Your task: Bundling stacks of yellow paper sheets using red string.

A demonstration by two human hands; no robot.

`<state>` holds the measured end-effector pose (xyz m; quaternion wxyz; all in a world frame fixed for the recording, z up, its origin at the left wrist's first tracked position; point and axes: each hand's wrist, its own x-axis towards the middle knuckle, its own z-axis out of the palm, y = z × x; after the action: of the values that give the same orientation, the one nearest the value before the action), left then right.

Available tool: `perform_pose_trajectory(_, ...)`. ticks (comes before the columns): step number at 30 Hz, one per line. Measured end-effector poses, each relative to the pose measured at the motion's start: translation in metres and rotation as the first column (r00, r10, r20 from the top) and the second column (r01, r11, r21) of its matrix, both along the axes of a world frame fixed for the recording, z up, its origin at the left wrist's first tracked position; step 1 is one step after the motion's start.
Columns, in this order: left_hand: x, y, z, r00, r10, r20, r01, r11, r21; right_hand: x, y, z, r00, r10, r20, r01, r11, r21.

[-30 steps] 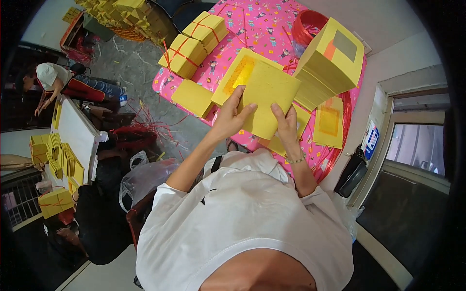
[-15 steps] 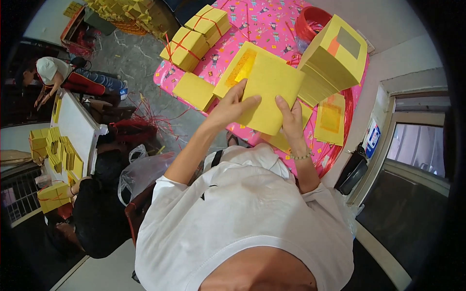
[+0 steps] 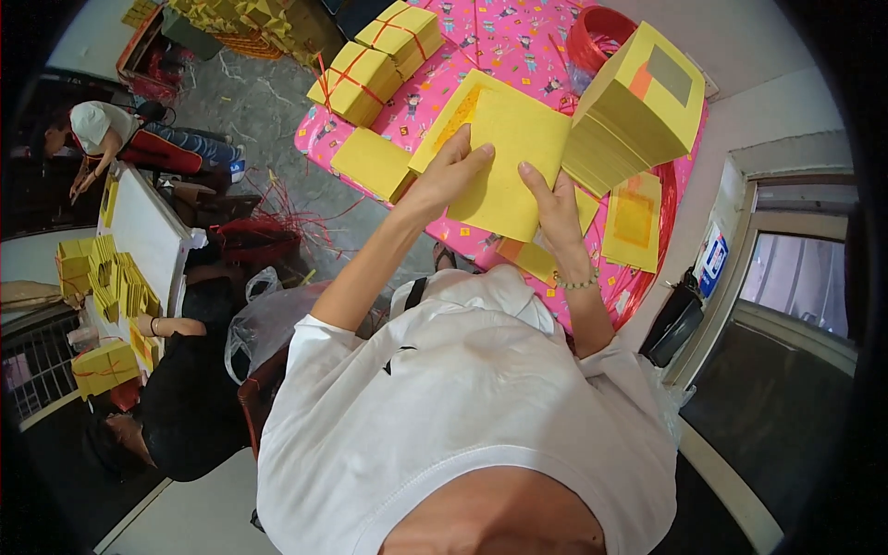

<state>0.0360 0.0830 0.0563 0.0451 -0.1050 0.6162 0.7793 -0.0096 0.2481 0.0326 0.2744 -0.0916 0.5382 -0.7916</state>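
Observation:
Both my hands hold a yellow paper sheaf [image 3: 518, 139] over the pink table, its plain face toward me. My left hand [image 3: 453, 174] grips its left edge, thumb on the front and the fingers behind. On the lower right edge my right hand [image 3: 558, 215] is closed, thumb on the front. How many sheets it has, I cannot tell. Just behind it lies yellow paper with a shiny orange patch [image 3: 455, 113], partly covered by the sheaf. Beneath my right hand are more yellow papers [image 3: 529, 258], partly hidden.
A tall yellow paper stack [image 3: 606, 139] stands right on the pink patterned cloth [image 3: 504, 46], near a red ribbon roll [image 3: 599, 35]. Bundles tied in red [image 3: 356, 79] and a low yellow stack [image 3: 372, 166] lie left. Two other people sit by a white table [image 3: 153, 236].
My hands and the sheaf have shifted slightly up and left, covering more of the orange patch. At the white table, the near person's forearm has come out across the yellow papers.

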Motion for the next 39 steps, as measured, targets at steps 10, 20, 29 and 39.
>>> perform_pose_trajectory(10, 0.016, 0.025, -0.004, 0.940, 0.188, -0.286, -0.157, 0.979, 0.129, 0.003, 0.000, 0.007, 0.992, -0.121, -0.018, 0.117, 0.984, -0.136)
perform_pose_trajectory(20, 0.030, 0.027, -0.008, 0.944, 0.199, -0.264, -0.181, 0.979, 0.089, -0.007, 0.001, 0.013, 0.957, -0.238, -0.165, 0.229, 0.971, -0.074)
perform_pose_trajectory(29, 0.038, 0.015, -0.007, 0.954, 0.222, -0.201, -0.206, 0.973, 0.101, -0.003, 0.008, 0.006, 0.985, -0.057, -0.162, 0.064, 0.997, 0.039)
perform_pose_trajectory(39, 0.053, 0.006, -0.018, 0.954, 0.273, -0.125, -0.260, 0.959, 0.113, 0.017, 0.008, 0.001, 0.986, 0.139, -0.090, -0.123, 0.979, 0.165)
